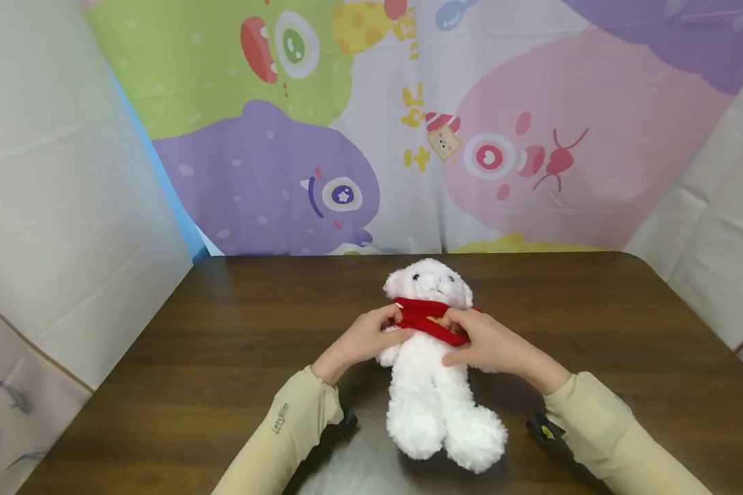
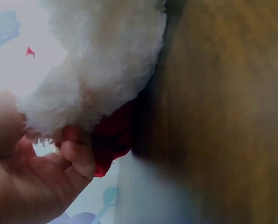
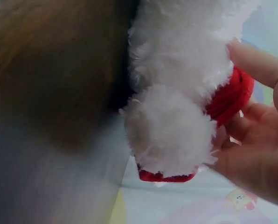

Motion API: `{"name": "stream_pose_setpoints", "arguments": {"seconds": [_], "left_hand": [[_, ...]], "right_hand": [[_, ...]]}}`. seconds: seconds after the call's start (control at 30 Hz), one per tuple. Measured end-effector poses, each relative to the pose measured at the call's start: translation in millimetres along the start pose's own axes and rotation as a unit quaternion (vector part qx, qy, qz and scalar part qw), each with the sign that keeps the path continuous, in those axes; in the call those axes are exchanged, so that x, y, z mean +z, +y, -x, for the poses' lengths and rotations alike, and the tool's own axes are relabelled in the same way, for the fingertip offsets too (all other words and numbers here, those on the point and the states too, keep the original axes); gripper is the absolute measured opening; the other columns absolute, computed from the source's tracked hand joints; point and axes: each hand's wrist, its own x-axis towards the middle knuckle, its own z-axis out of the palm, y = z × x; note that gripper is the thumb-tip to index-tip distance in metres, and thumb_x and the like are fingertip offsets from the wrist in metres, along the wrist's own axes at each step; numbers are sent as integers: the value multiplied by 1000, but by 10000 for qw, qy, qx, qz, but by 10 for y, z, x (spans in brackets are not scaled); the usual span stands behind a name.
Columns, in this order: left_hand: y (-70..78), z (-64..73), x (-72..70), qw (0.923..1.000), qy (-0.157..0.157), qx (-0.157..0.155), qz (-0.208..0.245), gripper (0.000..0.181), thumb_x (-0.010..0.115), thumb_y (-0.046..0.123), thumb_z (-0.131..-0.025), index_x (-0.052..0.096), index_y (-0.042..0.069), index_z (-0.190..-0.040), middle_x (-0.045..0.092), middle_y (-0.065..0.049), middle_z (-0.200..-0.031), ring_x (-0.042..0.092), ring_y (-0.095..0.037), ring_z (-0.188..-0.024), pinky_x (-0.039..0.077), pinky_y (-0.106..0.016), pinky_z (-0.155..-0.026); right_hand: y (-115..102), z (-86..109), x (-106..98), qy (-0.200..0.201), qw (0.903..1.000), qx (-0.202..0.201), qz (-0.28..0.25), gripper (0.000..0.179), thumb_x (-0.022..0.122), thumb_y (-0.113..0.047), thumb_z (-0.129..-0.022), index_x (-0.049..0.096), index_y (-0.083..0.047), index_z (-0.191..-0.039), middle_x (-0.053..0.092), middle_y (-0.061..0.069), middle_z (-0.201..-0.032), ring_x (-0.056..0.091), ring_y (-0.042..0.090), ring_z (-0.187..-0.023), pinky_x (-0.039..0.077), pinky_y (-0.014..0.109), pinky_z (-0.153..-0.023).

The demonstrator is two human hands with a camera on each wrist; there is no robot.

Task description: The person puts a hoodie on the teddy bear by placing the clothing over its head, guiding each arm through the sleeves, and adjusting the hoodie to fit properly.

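A white plush bear point(image 1: 430, 392) lies on its back on the table, head toward the far edge. Bunched across its upper chest, below the chin, is a red knitted garment point(image 1: 424, 318); a small tan patch shows in its folds. My left hand point(image 1: 371, 335) grips the garment's left side with curled fingers, beside the bear's arm. At the other side my right hand point(image 1: 492, 344) has its fingers curled into the red fabric, the thumb against the bear's belly. The right wrist view shows red fabric point(image 3: 230, 100) by those fingers, whose tips are partly hidden.
The dark brown wooden table point(image 1: 235, 357) spreads out around the bear. A printed curtain point(image 1: 408, 137) with cartoon figures hangs behind its far edge. Pale fabric walls point(image 1: 62, 179) stand at both sides. Dark straps with devices sit below both wrists.
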Motion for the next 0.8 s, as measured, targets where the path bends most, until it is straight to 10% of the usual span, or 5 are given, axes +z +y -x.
{"name": "stream_pose_setpoints", "arguments": {"seconds": [0.27,0.6,0.8], "left_hand": [[-15,31,-46,9996,198,-145,-120,27,65,29,-81,46,13,-72,44,-2,-71,42,-13,-65,37,-23,-54],[-7,116,-357,9793,-1648,-252,1145,35,68,21,-80,49,12,-108,53,-6,-104,57,-19,-83,49,-31,-77],[17,90,-249,9851,-1226,-323,1159,35,74,13,-73,47,7,-95,53,-4,-89,52,-16,-75,46,-26,-69]], "right_hand": [[99,85,45,274,9992,285,75,40,77,-35,-69,50,-12,-88,53,-1,-84,47,13,-71,43,26,-62],[356,199,-101,-553,9972,359,-356,59,74,-40,-71,44,-7,-109,51,8,-110,50,23,-100,45,38,-83],[520,191,-72,-869,9898,191,-1114,59,75,-30,-72,38,-9,-113,46,11,-119,42,32,-116,42,42,-92]]}}
